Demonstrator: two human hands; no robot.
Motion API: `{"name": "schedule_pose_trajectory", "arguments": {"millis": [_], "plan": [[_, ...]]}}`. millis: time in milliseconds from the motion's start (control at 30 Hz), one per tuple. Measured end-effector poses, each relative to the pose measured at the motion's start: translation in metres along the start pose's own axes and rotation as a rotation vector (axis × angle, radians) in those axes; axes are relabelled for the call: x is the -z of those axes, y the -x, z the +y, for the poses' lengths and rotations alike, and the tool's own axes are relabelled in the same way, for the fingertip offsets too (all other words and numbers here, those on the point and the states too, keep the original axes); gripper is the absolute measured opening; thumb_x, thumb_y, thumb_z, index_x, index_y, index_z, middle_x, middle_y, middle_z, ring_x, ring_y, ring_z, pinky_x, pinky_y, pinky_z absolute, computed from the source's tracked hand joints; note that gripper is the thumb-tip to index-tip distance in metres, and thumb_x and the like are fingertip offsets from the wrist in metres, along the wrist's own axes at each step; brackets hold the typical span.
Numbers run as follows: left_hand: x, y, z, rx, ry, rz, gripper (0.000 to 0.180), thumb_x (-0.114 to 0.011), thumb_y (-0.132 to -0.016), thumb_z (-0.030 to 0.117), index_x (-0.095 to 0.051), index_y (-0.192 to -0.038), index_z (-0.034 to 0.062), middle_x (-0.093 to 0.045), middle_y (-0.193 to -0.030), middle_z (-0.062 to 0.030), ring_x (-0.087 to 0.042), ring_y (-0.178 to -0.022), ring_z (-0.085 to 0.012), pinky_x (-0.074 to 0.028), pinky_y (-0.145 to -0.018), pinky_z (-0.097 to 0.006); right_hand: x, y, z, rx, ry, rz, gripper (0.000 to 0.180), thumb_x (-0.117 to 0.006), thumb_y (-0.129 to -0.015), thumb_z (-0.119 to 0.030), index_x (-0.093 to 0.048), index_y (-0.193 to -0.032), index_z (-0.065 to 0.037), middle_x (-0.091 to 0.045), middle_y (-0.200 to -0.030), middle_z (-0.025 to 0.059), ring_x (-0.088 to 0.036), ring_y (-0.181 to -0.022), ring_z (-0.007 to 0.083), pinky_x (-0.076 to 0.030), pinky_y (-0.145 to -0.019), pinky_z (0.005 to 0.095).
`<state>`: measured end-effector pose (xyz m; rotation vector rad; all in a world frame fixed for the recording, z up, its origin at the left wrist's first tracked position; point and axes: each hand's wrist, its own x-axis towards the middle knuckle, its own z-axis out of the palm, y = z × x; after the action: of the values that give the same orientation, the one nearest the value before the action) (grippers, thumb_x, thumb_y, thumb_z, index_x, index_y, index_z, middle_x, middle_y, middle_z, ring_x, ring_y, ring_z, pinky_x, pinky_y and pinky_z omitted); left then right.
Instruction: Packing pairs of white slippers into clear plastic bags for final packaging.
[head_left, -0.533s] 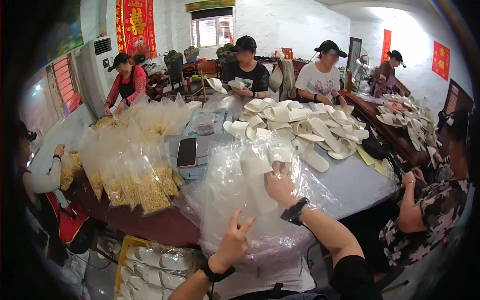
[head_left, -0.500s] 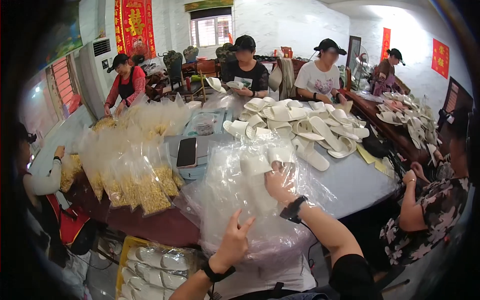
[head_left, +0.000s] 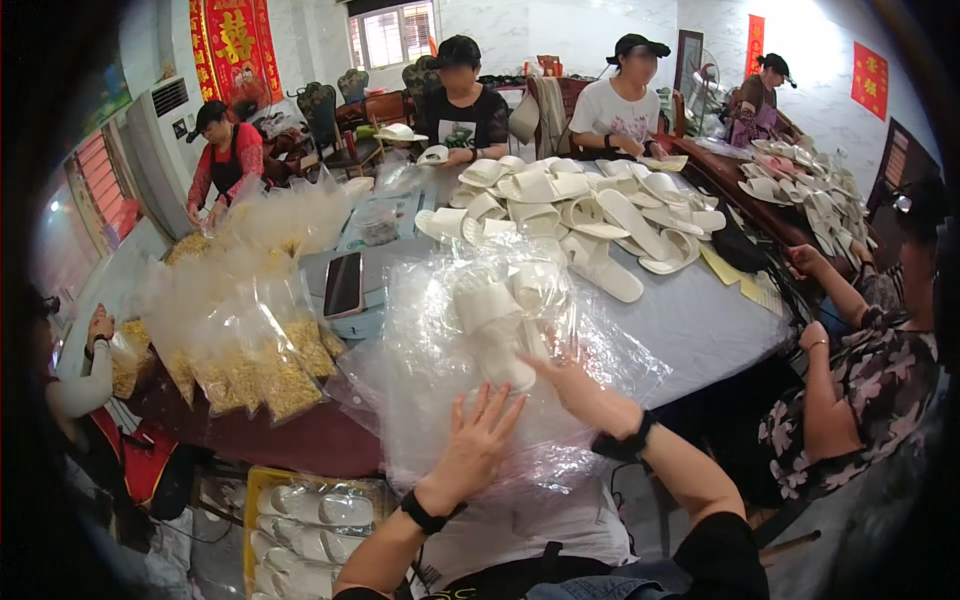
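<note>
The left grip [head_left: 472, 440] is spread, its fingers laid on the clear plastic bags [head_left: 425, 415] by the near end of a pair of white slippers [head_left: 488, 308]. The right grip [head_left: 582, 385] is blurred and held just right of that near end; whether anything is pinched by it cannot be told. The pair is set just beyond both grips, among glossy film. Farther beyond the right grip, a slipper heap [head_left: 630, 220] is piled on the desk [head_left: 700, 335]. Beyond and left of the left grip, a phone [head_left: 343, 285] is laid, with filled bags of yellow pieces [head_left: 290, 375] farther left. Lower left of that grip, wrapped footwear [head_left: 320, 505] is held in a yellow crate [head_left: 257, 492].
</note>
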<state>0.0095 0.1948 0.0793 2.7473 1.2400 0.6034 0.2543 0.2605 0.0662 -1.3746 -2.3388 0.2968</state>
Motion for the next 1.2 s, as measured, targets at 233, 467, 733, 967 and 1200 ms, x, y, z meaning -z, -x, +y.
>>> {"name": "schedule_pose_trajectory", "arguments": {"millis": [233, 467, 733, 967, 1200], "plan": [[0.005, 0.015, -0.026, -0.085, 0.091, -0.017, 0.068, -0.070, -0.081, 0.004, -0.048, -0.145, 0.0109, -0.040, -0.158, -0.0155, -0.034, -0.149, -0.0366, -0.021, -0.119, -0.060, 0.101, 0.094, -0.026, -0.184, 0.078, -0.205, 0.036, -0.060, -0.084, 0.003, -0.069, -0.117, -0.007, -0.070, -0.113, 0.0180, -0.069, -0.102, 0.0357, -0.058, -0.073, 0.0404], [0.035, 0.012, -0.041, -0.147, 0.504, -0.050, 0.075, -0.085, -0.075, 0.012, -0.052, -0.143, 0.0100, -0.043, -0.156, -0.0135, -0.033, -0.150, -0.0370, -0.019, -0.122, -0.056, 0.101, 0.064, 0.023, 0.074, -0.135, 0.353, 0.058, -0.051, -0.080, 0.019, -0.064, -0.129, -0.008, -0.057, -0.142, 0.0178, -0.063, -0.119, 0.0350, -0.054, -0.095, 0.0397], [0.057, 0.023, -0.061, -0.081, 0.521, -0.105, 0.067, -0.071, -0.075, 0.001, -0.055, -0.140, 0.0093, -0.051, -0.153, -0.0136, -0.027, -0.153, -0.0377, -0.011, -0.124, -0.056, 0.089, 0.058, 0.039, 0.164, -0.038, -0.064, 0.069, -0.057, -0.078, 0.015, -0.060, -0.139, -0.017, -0.036, -0.161, 0.0109, -0.053, -0.132, 0.0352, -0.049, -0.105, 0.0422], [0.051, 0.020, -0.079, -0.050, 0.410, -0.112, 0.067, -0.050, -0.071, -0.013, -0.058, -0.135, 0.0076, -0.056, -0.148, -0.0118, -0.037, -0.149, -0.0329, -0.021, -0.123, -0.053, 0.100, 0.054, 0.036, 0.333, -0.064, -0.005, 0.035, -0.064, -0.088, 0.002, -0.072, -0.120, -0.008, -0.057, -0.146, 0.0122, -0.059, -0.116, 0.0322, -0.051, -0.098, 0.0392], [0.063, 0.013, -0.081, -0.017, 0.399, -0.126, 0.067, -0.052, -0.073, -0.013, -0.059, -0.135, 0.0096, -0.057, -0.147, -0.0114, -0.045, -0.144, -0.0307, -0.027, -0.121, -0.048, 0.080, 0.046, 0.036, -0.179, -0.850, 0.191, 0.019, -0.059, -0.099, -0.007, -0.073, -0.104, 0.005, -0.075, -0.113, 0.0119, -0.066, -0.089, 0.0144, -0.053, -0.082, 0.0297]]}}
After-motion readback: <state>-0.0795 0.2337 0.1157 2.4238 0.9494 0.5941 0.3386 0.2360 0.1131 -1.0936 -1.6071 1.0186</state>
